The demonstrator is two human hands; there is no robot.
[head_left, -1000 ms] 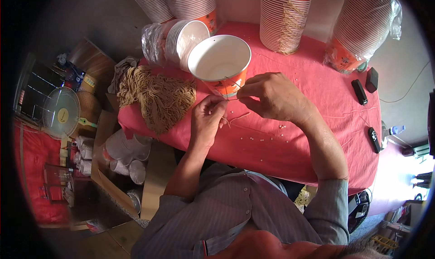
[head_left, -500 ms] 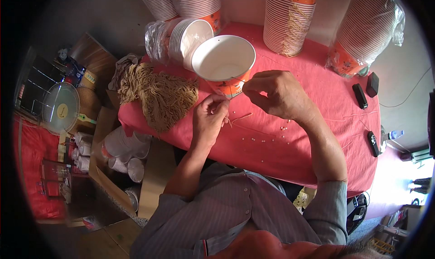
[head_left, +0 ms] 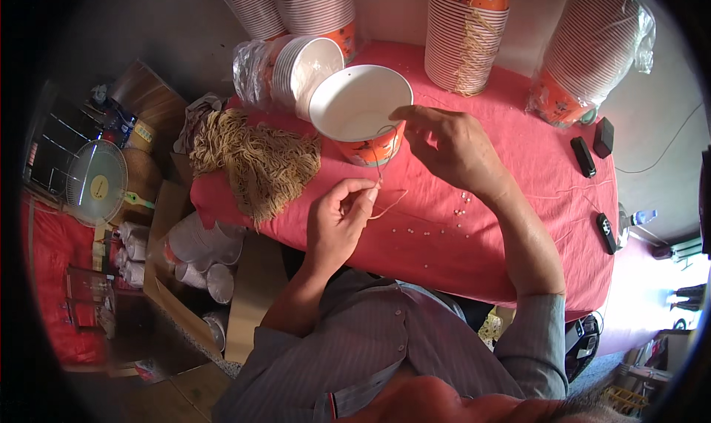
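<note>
My left hand (head_left: 338,217) is closed, thumb and forefinger pinching the lower end of a thin dark wire (head_left: 377,156) that curls into a loop above them. A pale cord (head_left: 400,201) trails from the same fingertips. My right hand (head_left: 453,148) is raised beside the loop, forefinger stretched out and a gap below it. Its fingertip appears at the rim of a white-lined orange paper bucket (head_left: 363,145), though I cannot tell whether they touch. Several small pale beads (head_left: 459,205) lie on the red cloth (head_left: 474,260) near my hands.
A heap of tan cords (head_left: 259,164) lies left of the bucket. Stacked paper buckets (head_left: 463,49) stand along the back, some wrapped in plastic. Small black objects (head_left: 583,156) lie at the right. A cardboard box (head_left: 255,290) with buckets is at the lower left.
The wire has sprung into an open loop between my hands. My right hand has loosened and moved slightly up, its forefinger extended. My left hand has shifted slightly down.
</note>
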